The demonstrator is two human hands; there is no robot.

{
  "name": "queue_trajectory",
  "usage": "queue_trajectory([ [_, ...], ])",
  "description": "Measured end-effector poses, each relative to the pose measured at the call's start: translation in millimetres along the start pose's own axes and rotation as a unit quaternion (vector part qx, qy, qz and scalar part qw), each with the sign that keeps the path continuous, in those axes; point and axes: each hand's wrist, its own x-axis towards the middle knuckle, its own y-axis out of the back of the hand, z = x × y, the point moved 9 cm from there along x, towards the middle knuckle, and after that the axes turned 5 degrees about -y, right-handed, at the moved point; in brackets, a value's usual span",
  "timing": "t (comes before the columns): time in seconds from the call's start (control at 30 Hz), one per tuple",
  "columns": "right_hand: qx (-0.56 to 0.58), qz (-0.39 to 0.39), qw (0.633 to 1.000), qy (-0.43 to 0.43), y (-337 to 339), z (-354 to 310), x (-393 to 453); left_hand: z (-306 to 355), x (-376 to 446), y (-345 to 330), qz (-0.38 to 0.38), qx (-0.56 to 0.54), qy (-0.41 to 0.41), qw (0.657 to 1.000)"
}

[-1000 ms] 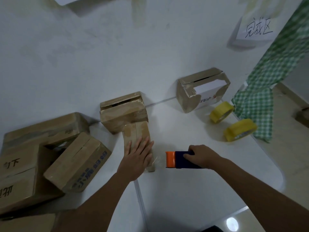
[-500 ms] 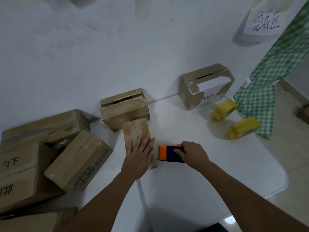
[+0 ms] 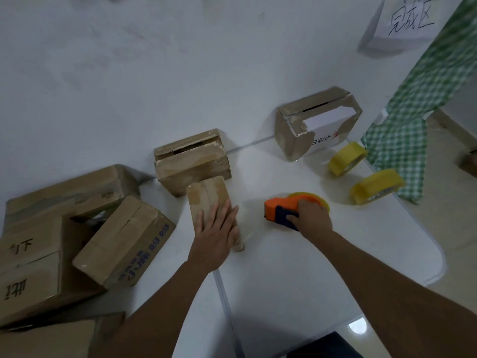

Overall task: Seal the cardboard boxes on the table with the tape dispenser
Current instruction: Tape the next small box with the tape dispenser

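- Small cardboard box (image 3: 206, 200) at mid table (image 3: 296, 267), long axis running near to far, centre seam up.
- Left hand (image 3: 215, 237) flat on near end of box, fingers straight, pressing.
- Right hand (image 3: 311, 215) just right of box, fingers wrapped round tape dispenser (image 3: 281, 211), orange nose facing box.
- Far boxes' slots dark; contents not visible.

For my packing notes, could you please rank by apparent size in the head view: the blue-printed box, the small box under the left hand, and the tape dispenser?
1. Blue-printed box, nearer the camera, which may inflate it.
2. Small box under the left hand.
3. Tape dispenser, partly hidden by the right hand.
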Motion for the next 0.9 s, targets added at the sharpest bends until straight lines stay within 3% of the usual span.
queue_trajectory([
  [0.13, 0.096, -0.070, 0.993, 0.015, -42, -15, -26, -1, 4, 0, -0.011, -0.002, -0.015, 1.000],
  [0.27, 0.260, 0.051, 0.962, 0.063, -18, -31, -45, -1, 4, -2, -0.017, 0.004, -0.009, 1.000],
  [0.3, 0.333, 0.036, 0.940, 0.058, -19, -41, -52, -3, 4, -3, -0.024, 0.006, -0.006, 1.000],
  [0.33, 0.427, -0.028, 0.903, 0.033, -28, -51, -59, -4, 5, -5, -0.032, 0.004, -0.003, 0.999],
  [0.4, 0.584, -0.195, 0.787, -0.047, -58, -74, -75, -4, 4, -5, -0.038, -0.015, -0.003, 0.999],
  [0.43, 0.620, -0.237, 0.743, -0.078, -68, -79, -81, -4, 3, -4, -0.041, -0.035, -0.005, 0.999],
  [0.47, 0.623, -0.252, 0.736, -0.083, -71, -79, -84, -3, 1, -3, -0.043, -0.059, -0.008, 0.997],
  [0.6, 0.603, -0.215, 0.766, -0.060, -67, -67, -83, -1, -5, 4, -0.028, -0.181, -0.025, 0.983],
  [0.73, 0.592, -0.163, 0.789, -0.034, -57, -60, -86, -12, -11, 14, 0.008, -0.331, -0.019, 0.943],
  [0.9, 0.559, -0.095, 0.824, -0.010, -47, -53, -92, -4, -26, 0, -0.018, -0.232, -0.098, 0.968],
])
